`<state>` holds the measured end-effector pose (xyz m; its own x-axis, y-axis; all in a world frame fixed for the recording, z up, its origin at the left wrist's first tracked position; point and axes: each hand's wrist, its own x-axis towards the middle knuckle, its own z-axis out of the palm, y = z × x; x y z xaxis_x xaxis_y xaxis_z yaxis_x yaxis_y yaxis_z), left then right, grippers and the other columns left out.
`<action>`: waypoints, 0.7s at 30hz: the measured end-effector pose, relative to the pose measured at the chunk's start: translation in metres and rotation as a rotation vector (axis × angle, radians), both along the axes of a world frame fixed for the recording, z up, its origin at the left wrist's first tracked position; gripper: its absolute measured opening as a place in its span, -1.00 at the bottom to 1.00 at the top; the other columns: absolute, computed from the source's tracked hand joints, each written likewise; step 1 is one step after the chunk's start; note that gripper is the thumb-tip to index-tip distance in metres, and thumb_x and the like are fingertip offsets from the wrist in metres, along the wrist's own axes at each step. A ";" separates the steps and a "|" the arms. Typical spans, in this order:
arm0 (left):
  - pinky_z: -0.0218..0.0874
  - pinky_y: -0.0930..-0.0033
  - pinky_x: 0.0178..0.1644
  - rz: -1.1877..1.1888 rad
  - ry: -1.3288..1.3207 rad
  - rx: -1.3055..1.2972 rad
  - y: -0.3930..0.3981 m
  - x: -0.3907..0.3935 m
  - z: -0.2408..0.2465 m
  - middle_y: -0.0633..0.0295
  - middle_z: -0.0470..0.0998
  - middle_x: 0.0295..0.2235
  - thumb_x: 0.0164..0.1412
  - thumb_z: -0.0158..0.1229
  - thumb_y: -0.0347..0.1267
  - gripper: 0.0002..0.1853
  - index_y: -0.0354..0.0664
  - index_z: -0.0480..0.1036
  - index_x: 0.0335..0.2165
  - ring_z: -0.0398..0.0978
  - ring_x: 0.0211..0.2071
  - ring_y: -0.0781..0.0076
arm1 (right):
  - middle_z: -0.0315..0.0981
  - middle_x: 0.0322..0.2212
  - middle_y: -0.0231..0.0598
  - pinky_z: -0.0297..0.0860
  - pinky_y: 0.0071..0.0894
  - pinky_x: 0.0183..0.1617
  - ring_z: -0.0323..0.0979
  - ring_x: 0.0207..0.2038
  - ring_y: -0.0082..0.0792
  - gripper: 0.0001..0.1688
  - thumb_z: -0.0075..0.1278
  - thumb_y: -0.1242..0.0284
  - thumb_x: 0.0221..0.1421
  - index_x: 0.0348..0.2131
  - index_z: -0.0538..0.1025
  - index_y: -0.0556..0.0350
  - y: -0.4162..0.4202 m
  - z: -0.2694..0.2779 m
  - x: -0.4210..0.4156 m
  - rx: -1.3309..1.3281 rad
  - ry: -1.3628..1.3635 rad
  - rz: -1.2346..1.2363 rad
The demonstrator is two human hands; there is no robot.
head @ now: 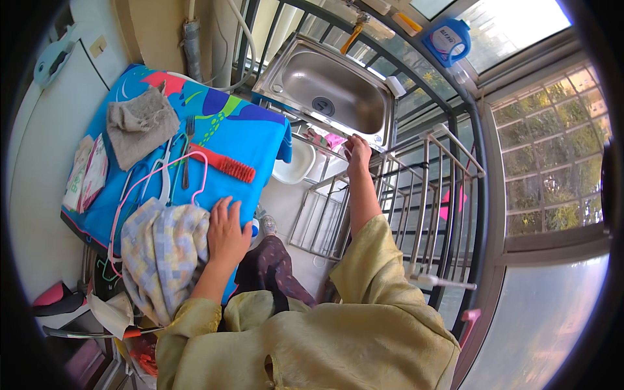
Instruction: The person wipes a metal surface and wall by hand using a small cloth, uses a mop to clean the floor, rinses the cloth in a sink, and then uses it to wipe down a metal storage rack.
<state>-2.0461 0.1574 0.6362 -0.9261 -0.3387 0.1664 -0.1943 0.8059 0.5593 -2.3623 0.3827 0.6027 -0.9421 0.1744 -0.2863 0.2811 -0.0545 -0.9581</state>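
My left hand [229,234] lies flat with its fingers apart on the edge of a blue patterned cover [234,129]. Directly beside it is a crumpled checked cloth [158,251] in pale yellow, blue and grey. A pink hanger [159,170] lies just beyond this cloth, with several other hangers around it. Further along the cover are a red-bristled brush [226,165], a fork [187,163] and a grey-brown rag [141,124]. My right hand [358,149] reaches to the near rim of a stainless steel sink [312,114]. Its fingers are curled, and whether they grip anything is hidden.
A metal rack [414,195] stands right of my right arm. Below the sink are a white basin [295,163] and pink cloth [335,140]. A blue detergent bottle [446,43] stands on the window ledge. A tissue pack [87,173] lies at the cover's left edge.
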 end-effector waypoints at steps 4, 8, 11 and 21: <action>0.02 0.09 0.09 0.139 -0.032 -0.083 0.001 -0.030 -0.010 0.02 0.25 -0.03 -0.01 0.11 -0.35 -0.52 -0.28 0.25 -0.10 0.17 0.01 -0.03 | 0.43 -0.28 -0.20 0.28 -0.41 -0.16 0.39 -0.26 -0.34 -0.58 -0.06 0.40 -0.04 -0.13 0.41 0.17 -0.007 -0.040 -0.123 0.312 0.112 0.115; 0.02 0.03 0.07 0.161 -0.111 -0.126 0.003 -0.039 -0.013 0.00 0.27 -0.04 0.02 0.06 -0.33 -0.56 -0.30 0.28 -0.11 0.19 -0.01 -0.07 | 0.34 -0.13 0.11 0.21 -0.22 0.07 0.29 -0.04 0.05 -0.44 -0.08 0.24 -0.08 -0.08 0.40 0.14 0.011 -0.091 -0.207 1.020 0.067 0.410; 0.03 -0.02 0.06 0.178 -0.152 -0.192 0.005 -0.046 -0.018 -0.05 0.28 -0.06 0.06 0.00 -0.28 -0.57 -0.32 0.30 -0.12 0.20 -0.03 -0.11 | 0.20 0.01 0.02 0.15 -0.20 0.13 0.15 0.07 0.03 -0.35 -0.05 0.20 -0.08 0.01 0.31 0.07 0.028 -0.130 -0.249 1.349 -0.071 0.615; -0.01 -0.16 0.04 0.164 -0.268 -0.238 0.001 -0.038 -0.032 -0.13 0.27 -0.08 0.07 -0.09 -0.26 -0.57 -0.37 0.27 -0.15 0.20 -0.06 -0.18 | -0.55 0.26 -0.22 -0.25 0.24 0.22 -0.47 0.27 0.09 -0.04 -0.35 -0.10 0.09 0.22 -0.22 0.12 0.005 -0.211 -0.331 1.305 -0.458 0.576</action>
